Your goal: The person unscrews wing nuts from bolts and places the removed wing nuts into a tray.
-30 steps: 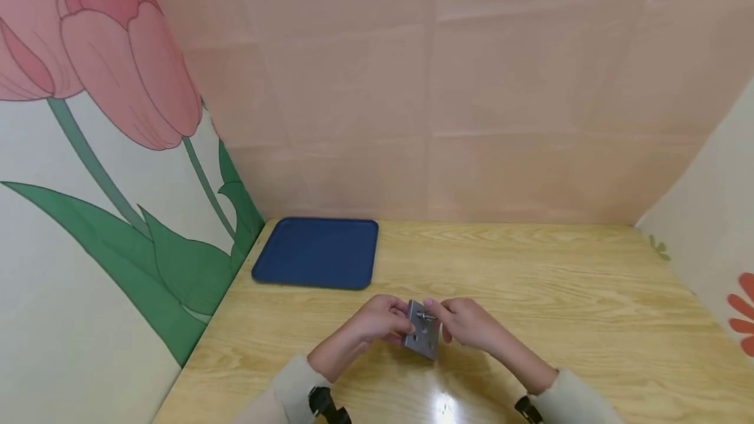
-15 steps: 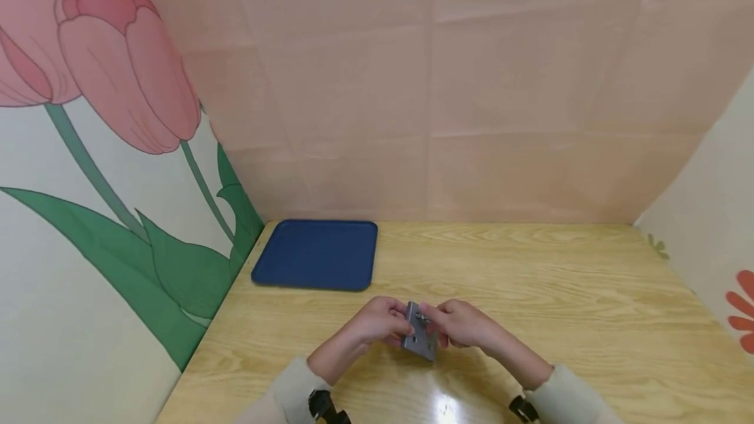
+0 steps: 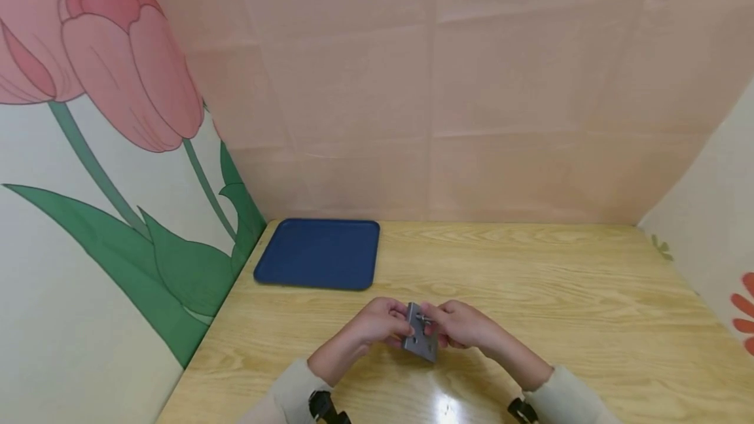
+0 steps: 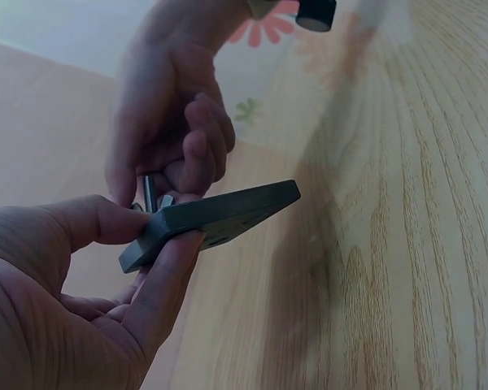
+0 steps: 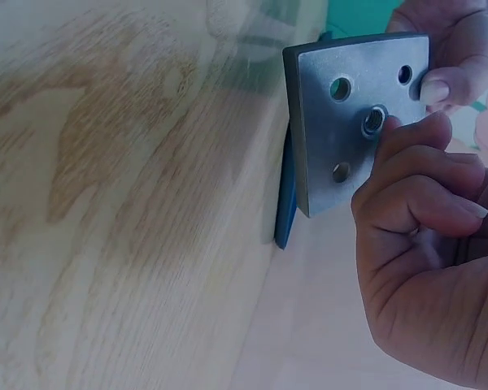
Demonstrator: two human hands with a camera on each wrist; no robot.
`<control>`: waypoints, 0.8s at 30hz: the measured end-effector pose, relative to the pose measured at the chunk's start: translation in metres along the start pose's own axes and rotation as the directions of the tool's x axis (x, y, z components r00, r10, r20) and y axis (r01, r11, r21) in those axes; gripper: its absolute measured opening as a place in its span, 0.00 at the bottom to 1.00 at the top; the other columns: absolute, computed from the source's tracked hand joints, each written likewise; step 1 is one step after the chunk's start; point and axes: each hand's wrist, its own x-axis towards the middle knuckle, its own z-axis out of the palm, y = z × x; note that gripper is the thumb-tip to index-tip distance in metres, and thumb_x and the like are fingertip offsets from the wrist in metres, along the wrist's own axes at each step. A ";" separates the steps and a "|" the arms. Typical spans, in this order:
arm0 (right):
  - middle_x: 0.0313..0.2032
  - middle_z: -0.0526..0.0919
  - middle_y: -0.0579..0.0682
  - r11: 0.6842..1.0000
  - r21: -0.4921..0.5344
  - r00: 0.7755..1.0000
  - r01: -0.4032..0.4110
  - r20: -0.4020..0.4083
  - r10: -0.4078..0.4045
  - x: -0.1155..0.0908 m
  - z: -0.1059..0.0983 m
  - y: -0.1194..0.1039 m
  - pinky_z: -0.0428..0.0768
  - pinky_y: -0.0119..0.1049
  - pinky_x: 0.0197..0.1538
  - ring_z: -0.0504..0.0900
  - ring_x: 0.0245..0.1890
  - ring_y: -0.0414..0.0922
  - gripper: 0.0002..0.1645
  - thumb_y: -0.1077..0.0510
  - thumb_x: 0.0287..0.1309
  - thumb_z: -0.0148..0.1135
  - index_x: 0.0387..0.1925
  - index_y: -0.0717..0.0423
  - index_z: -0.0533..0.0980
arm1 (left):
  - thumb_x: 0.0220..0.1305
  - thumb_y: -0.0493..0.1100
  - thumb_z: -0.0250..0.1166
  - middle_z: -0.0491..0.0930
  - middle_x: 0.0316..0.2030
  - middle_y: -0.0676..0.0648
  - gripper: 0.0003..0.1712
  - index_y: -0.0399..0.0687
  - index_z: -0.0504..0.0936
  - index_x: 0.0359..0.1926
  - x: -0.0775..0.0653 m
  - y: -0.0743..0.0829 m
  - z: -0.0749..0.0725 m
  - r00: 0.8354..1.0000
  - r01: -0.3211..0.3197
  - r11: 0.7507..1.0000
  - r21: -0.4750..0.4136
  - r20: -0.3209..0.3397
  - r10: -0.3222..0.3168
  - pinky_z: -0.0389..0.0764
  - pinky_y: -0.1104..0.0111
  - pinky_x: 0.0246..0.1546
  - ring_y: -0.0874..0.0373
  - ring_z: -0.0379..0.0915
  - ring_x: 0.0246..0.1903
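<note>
A square grey metal plate [image 3: 419,339] with several round holes is held tilted above the table. My left hand [image 3: 379,321] grips its left edge, thumb on one face and fingers behind, as the left wrist view shows. A small metal bolt [image 3: 422,317] stands out from the plate's face. My right hand [image 3: 464,324] pinches at this bolt with thumb and curled fingers, which partly hide it. In the left wrist view the bolt's shank [image 4: 150,193] sticks up beside the plate. The right wrist view shows a round threaded end [image 5: 374,121] among the holes, a fingertip beside it.
A dark blue tray [image 3: 318,254] lies at the back left of the wooden table [image 3: 530,280]. Behind rises a pinkish wall covering [image 3: 430,84]. Flower-painted walls [image 3: 129,70] border the left and right sides.
The right hand has shifted slightly left and its fingers have closed in over the bolt. The left hand and the plate stay nearly where they were.
</note>
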 end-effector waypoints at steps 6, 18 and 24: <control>0.18 0.76 0.47 1.000 0.027 0.999 0.010 0.030 -0.011 0.001 0.001 0.002 0.55 0.28 0.18 0.57 0.11 0.36 0.37 0.32 0.74 0.44 0.31 0.58 0.80 | 0.56 0.29 0.67 0.83 0.35 0.43 0.18 0.33 0.79 0.49 0.000 0.000 0.000 1.000 0.008 1.000 0.004 -0.006 -0.008 0.86 0.60 0.33 0.53 0.83 0.34; 0.18 0.74 0.46 0.999 -0.041 1.000 0.024 -0.017 -0.025 0.001 0.002 0.002 0.58 0.29 0.18 0.60 0.13 0.37 0.31 0.35 0.73 0.49 0.33 0.57 0.79 | 0.57 0.29 0.67 0.83 0.36 0.43 0.18 0.33 0.80 0.49 -0.001 0.001 0.002 1.000 0.013 1.000 0.001 -0.006 -0.013 0.86 0.60 0.33 0.53 0.83 0.34; 0.21 0.75 0.39 0.794 -0.544 0.927 0.272 -0.074 -0.368 -0.001 0.003 0.002 0.68 0.28 0.20 0.68 0.18 0.34 0.18 0.41 0.70 0.60 0.34 0.51 0.78 | 0.57 0.30 0.68 0.83 0.36 0.43 0.18 0.32 0.80 0.49 0.000 0.002 0.000 1.000 0.010 1.000 -0.009 -0.002 -0.010 0.86 0.60 0.33 0.54 0.82 0.33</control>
